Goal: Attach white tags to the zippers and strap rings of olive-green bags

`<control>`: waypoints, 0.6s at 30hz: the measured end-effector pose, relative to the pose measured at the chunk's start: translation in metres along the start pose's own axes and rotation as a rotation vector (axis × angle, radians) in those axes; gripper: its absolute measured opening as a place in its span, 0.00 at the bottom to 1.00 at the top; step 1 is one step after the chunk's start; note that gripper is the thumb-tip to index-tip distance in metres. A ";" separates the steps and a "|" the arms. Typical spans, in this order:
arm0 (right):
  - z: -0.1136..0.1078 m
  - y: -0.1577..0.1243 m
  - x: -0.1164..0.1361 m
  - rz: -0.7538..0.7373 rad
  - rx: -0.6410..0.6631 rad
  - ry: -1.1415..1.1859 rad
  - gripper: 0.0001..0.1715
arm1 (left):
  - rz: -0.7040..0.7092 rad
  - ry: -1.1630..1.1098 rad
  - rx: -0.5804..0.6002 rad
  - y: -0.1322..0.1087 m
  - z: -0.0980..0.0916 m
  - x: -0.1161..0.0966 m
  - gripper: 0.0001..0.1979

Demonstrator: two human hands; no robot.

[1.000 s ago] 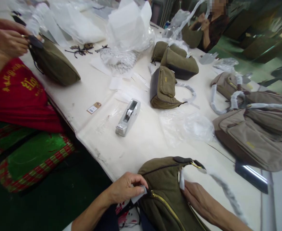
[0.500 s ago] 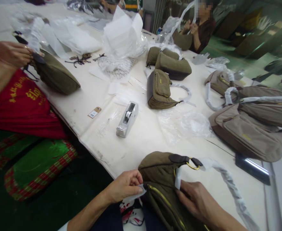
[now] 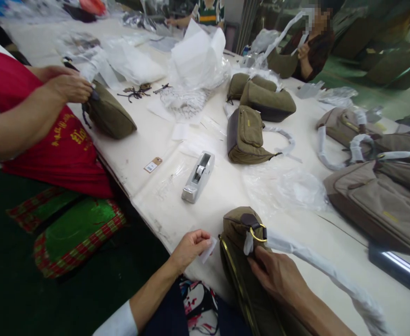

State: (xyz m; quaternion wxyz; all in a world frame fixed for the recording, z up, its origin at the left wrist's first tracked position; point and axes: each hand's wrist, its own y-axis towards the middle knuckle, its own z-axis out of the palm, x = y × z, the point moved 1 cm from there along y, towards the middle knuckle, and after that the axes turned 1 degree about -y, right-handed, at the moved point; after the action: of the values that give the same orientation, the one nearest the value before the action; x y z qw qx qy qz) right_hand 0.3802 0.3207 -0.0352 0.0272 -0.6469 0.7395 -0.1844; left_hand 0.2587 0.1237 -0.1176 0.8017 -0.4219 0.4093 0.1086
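My left hand (image 3: 190,251) pinches a small piece of thin white paper (image 3: 207,250) between thumb and fingers, just left of an olive-green handbag (image 3: 240,275). The bag stands at the table's near edge, with a brass zipper along its side and a gold ring (image 3: 258,233) at a dark leather tab. My right hand (image 3: 278,275) grips the bag below this ring; some fingertips are hidden against the fabric. A strap wrapped in white paper (image 3: 325,266) runs from the ring to the lower right. A bit of white wrapping hangs by the ring.
A grey tape dispenser (image 3: 199,177) stands ahead, beside a tag (image 3: 153,164). Olive bags (image 3: 248,135) lie beyond it, taupe bags (image 3: 369,200) to the right, clear plastic (image 3: 288,186) between. On the left, a co-worker in a red apron (image 3: 58,126) handles another olive bag (image 3: 110,112).
The left hand has drawn the paper slightly away from the bag. The bag has turned, bringing its ringed end toward the front, with the right hand still on it. The view has shifted left.
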 end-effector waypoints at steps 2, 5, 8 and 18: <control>-0.004 -0.005 0.000 -0.011 -0.016 -0.088 0.13 | 0.000 -0.011 -0.020 0.002 -0.004 0.001 0.15; -0.014 -0.008 0.013 -0.103 -0.111 -0.195 0.15 | 0.001 -0.065 -0.046 0.006 -0.010 0.007 0.14; -0.023 0.005 0.045 -0.322 -0.181 -0.187 0.09 | -0.005 -0.139 -0.069 0.012 -0.015 0.015 0.16; 0.020 0.105 0.093 -0.272 0.149 -0.443 0.05 | 0.084 -0.297 -0.130 0.003 -0.043 0.028 0.15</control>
State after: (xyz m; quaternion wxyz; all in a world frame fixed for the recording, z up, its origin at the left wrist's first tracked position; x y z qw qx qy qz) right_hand 0.2708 0.2364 -0.0675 0.2111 -0.7610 0.6062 -0.0942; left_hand 0.2508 0.0878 -0.1535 0.8192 -0.4347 0.2955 0.2294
